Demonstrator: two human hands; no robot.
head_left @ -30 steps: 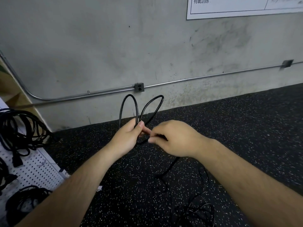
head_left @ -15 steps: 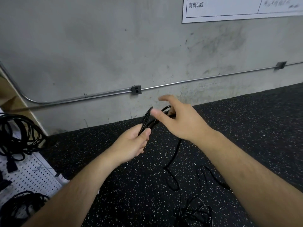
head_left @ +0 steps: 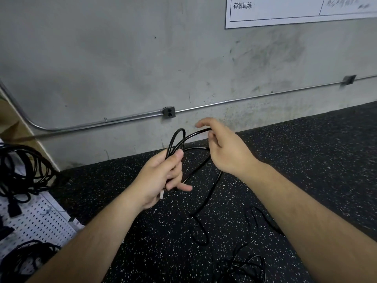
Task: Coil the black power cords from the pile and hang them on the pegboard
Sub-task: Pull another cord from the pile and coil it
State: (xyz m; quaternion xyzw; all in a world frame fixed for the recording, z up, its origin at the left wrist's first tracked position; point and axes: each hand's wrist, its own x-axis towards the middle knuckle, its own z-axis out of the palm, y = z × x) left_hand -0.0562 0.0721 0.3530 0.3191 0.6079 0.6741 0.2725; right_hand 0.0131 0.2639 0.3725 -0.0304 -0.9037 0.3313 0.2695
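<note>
While the left hand (head_left: 159, 177) grips the black cord (head_left: 177, 133), the right hand (head_left: 228, 150) pinches its loop just beside.

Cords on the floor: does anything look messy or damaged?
Messy, but no damage shows. A loose tangle lies on the floor at the bottom of the view, and the cord in the left hand and right hand trails down uncoiled. The hung cords on the pegboard are loose, uneven loops.

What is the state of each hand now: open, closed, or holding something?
Left hand: closed, grip round the loops of the black power cord.
Right hand: closed, fingers curled over the same cord.
</note>
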